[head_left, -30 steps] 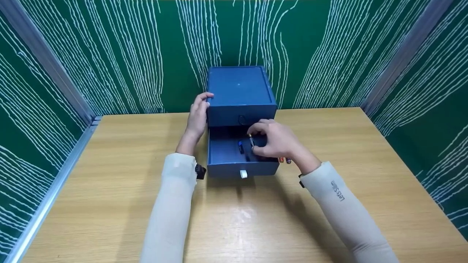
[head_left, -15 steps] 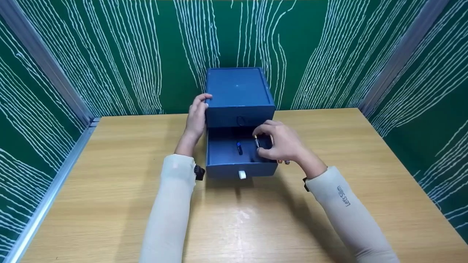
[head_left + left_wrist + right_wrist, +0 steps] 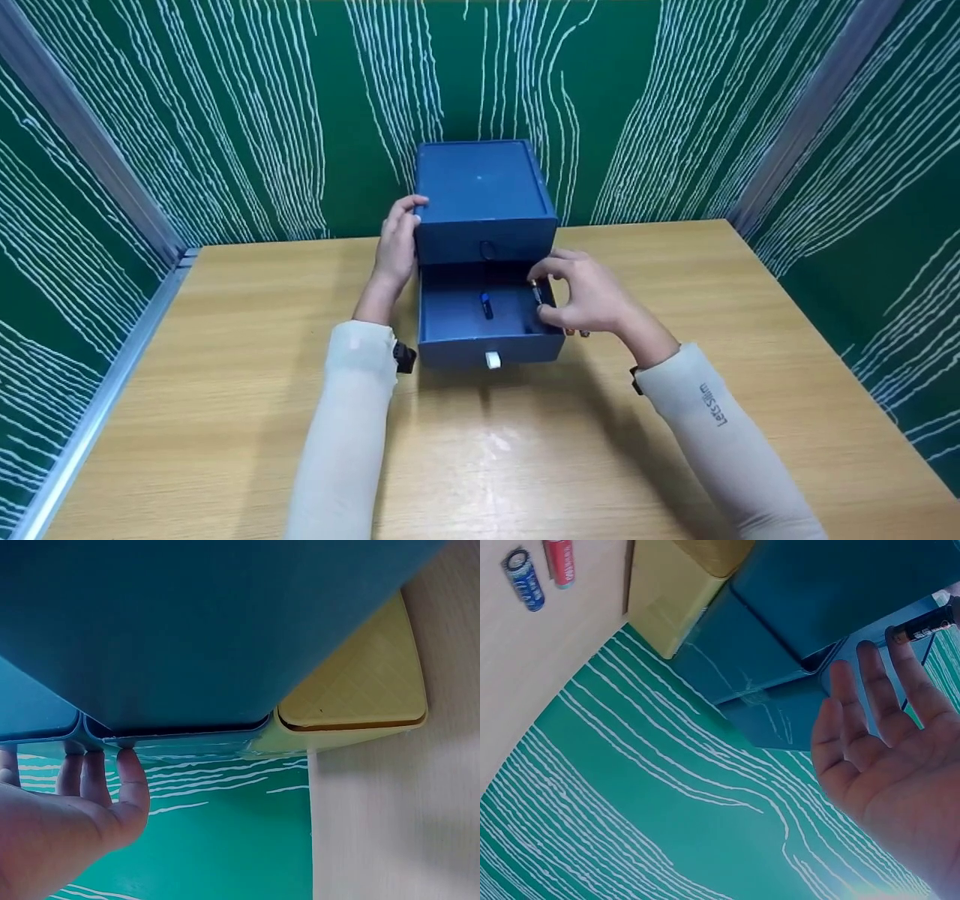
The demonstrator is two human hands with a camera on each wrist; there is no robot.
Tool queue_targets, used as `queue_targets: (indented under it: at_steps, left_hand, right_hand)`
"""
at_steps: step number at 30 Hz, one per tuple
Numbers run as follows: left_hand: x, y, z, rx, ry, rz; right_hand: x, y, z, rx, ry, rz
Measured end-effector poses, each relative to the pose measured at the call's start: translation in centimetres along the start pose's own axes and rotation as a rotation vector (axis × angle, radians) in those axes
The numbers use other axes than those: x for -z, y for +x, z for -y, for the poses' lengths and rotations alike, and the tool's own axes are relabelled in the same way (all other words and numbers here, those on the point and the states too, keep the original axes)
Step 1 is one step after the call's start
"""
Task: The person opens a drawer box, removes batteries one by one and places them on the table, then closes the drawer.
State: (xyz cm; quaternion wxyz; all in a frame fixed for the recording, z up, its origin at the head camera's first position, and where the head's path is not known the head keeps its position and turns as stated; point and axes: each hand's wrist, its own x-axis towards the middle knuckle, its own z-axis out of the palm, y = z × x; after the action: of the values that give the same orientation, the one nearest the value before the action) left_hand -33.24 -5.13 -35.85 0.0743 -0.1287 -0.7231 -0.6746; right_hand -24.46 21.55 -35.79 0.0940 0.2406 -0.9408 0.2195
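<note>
A blue drawer unit (image 3: 484, 178) stands on the table, its lower drawer (image 3: 491, 351) pulled out. My left hand (image 3: 396, 244) rests against the unit's left side, fingertips at the top edge; the left wrist view shows the fingers touching that side. Over the drawer's right part, my right hand (image 3: 589, 292) pinches a dark battery (image 3: 924, 624) with a copper-coloured end between thumb and index finger. The other fingers are loosely bent. A blue-and-black battery (image 3: 487, 305) lies on the drawer floor. Just right of the drawer, a red battery (image 3: 561, 564) and a blue battery (image 3: 525, 581) lie on the table.
Below the blue drawers is a yellow tier (image 3: 360, 675), seen in the wrist views. The wooden table (image 3: 225, 390) ends at green walls (image 3: 360, 90) with white wavy lines. A white pull tab (image 3: 493, 360) sticks out from the drawer front.
My right hand has moved right with the battery, from over the drawer's middle towards its right wall. The left hand stays on the unit. The view has shifted slightly.
</note>
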Motion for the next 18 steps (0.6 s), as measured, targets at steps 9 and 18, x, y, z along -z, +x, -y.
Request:
queue_targets:
  at_steps: [9,18]
  left_hand:
    - [-0.1,0.0,0.1,-0.009,-0.006,-0.019]
    - [-0.2,0.0,0.1,-0.017,-0.02,-0.021]
  right_hand:
    - [0.0,-0.8,-1.2,-0.014,0.005,-0.02]
    - [0.0,-1.6,-2.3,-0.041,-0.023,-0.044]
